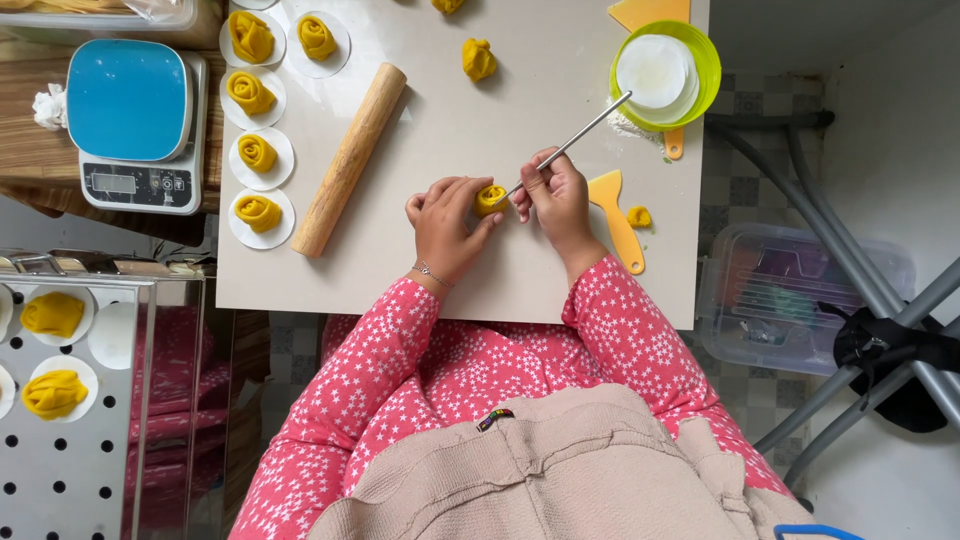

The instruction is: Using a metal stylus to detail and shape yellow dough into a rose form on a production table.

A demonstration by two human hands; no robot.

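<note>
A small yellow dough roll (pixel 489 198) sits on the pale worktop (pixel 470 290) in front of me. My left hand (pixel 446 220) cups its left side, fingers curled against it. My right hand (pixel 556 195) grips a thin metal rod (pixel 580 135) like a pen, its lower tip touching the dough roll and its upper end pointing toward the green bowl (pixel 708 70). Both sleeves are pink with white stars.
A wooden rolling pin (pixel 350 158) lies left of my hands. Several rose-shaped dough pieces on white paper rounds (pixel 258 155) line the left edge. A dough lump (pixel 478 58), a yellow scraper (pixel 615 215), a blue scale (pixel 135 115) and a perforated tray (pixel 60 420) are nearby.
</note>
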